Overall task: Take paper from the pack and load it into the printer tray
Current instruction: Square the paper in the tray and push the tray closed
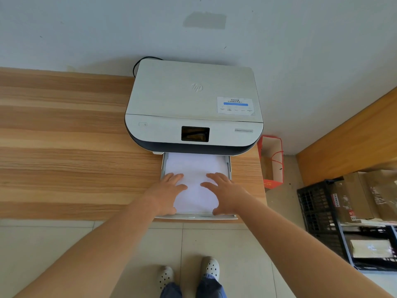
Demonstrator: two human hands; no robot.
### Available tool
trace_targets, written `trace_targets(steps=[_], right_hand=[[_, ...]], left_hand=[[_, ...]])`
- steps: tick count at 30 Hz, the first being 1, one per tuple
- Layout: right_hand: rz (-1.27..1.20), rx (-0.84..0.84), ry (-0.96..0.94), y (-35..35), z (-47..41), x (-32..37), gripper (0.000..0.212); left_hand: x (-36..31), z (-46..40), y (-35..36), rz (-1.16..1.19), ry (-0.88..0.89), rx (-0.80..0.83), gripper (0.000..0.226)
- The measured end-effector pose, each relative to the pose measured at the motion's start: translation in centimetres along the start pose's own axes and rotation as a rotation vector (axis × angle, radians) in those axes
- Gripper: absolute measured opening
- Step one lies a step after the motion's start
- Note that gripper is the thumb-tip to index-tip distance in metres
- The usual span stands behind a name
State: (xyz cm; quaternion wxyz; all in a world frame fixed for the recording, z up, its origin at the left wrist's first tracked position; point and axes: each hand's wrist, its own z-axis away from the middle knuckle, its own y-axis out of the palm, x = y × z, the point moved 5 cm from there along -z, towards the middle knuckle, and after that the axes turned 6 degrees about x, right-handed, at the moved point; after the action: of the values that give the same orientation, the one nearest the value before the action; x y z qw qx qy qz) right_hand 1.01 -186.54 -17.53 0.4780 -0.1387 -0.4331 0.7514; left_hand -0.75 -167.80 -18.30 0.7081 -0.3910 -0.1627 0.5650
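Paper (196, 168) lies as a white stack in the printer tray (229, 168), which is pulled out from under the front of the printer (193, 104) and reaches to the near edge of the wooden counter (64, 136). Going left to right: the left stretch of the counter is bare wood grain running up to the wall. The left hand (166, 191) rests flat on the left half of the stack, fingers spread and extended toward the printer, thumb down at the stack's near edge — open, gripping nothing. The right hand (224, 191) mirrors it on the right half, palm down, fingers splayed, thumb at the near edge of the sheets, likewise open. A strip of white shows between the two hands. The printer sits at the counter's far right corner against the wall, its lid shut, a small dark screen (195, 134) centred on its front panel and a white label (235, 105) on the lid's right side; a black cable (137, 65) loops behind its left rear corner. Off the counter's right edge, on the floor, stands a red paper bag (271, 162) — and further right a black crate (318, 207) beside cardboard boxes (361, 198). Below, pale clogs (210, 268) stand on the tile floor.
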Motion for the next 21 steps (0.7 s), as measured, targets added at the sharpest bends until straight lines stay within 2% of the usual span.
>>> trace_targets(steps=[2,11,21], right_hand=[[0.05,0.0,-0.009,0.6,-0.2,0.0,0.095],[0.084,-0.069,0.001,1.8,0.1,0.4,0.086],[-0.012,-0.074,0.014,2.0,0.3,0.1,0.086]], left_hand=[[-0.1,0.0,0.1,-0.008,0.0,0.013,0.082],[-0.4,0.4,0.6,-0.062,0.023,-0.044,0.08],[-0.6,0.5,0.7,-0.053,0.015,-0.061,0.081]])
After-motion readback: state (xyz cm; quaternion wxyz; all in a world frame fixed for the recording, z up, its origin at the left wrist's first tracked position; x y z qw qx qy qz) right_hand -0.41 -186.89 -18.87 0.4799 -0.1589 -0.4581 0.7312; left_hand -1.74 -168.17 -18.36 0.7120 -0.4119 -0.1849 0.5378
